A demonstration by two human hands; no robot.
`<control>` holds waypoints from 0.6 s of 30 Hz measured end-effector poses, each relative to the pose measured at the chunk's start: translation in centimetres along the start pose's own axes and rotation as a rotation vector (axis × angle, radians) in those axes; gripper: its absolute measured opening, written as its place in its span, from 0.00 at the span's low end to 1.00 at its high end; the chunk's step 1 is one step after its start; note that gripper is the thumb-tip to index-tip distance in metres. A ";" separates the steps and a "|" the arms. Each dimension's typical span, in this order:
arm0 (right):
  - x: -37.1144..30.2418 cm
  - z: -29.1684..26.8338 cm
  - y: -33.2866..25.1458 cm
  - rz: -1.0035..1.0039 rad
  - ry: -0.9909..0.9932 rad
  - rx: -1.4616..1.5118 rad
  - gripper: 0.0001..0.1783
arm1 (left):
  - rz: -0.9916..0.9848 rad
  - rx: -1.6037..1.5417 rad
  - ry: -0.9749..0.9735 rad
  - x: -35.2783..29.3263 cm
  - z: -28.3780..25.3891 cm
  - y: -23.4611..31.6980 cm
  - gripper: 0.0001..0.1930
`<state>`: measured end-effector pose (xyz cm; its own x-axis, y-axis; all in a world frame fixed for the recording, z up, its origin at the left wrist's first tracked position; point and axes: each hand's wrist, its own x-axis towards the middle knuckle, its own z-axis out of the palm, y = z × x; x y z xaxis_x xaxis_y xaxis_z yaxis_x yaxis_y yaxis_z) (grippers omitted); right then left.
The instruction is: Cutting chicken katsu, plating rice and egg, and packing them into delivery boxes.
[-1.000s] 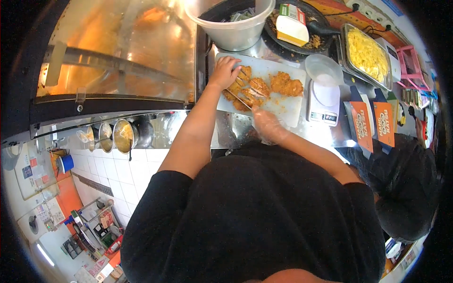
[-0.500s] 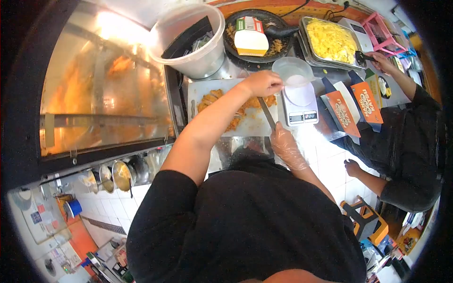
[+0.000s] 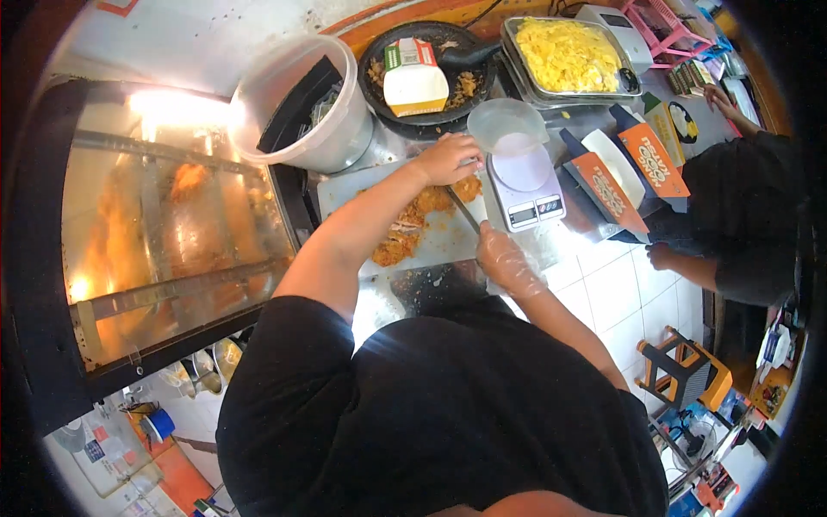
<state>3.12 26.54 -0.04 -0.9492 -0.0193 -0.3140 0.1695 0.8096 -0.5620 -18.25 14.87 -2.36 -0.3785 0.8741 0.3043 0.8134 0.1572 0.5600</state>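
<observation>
Where orange cartons [image 3: 633, 168] lean, white scale [image 3: 527, 183].

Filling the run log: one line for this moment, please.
left hand: on orange fried chicken pieces | right hand: clear-gloved, grip on knife | white cutting board | white digital scale

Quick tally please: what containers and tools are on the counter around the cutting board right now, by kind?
Round white bucket: 1
Dark round pan: 1
Metal tray of yellow food: 1
Clear plastic cup: 1
Digital kitchen scale: 1
White cutting board: 1
Knife: 1
Total: 7
</observation>
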 end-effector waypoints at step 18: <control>0.7 -3.4 0.4 -0.021 0.094 0.048 0.07 | 0.111 0.012 0.183 4.0 -2.5 1.2 0.09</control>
<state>1.60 28.87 2.13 -0.9731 0.0213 -0.2296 0.1597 0.7802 -0.6047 -19.91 17.41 1.42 -0.3597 0.7885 0.4989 0.8591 0.0713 0.5068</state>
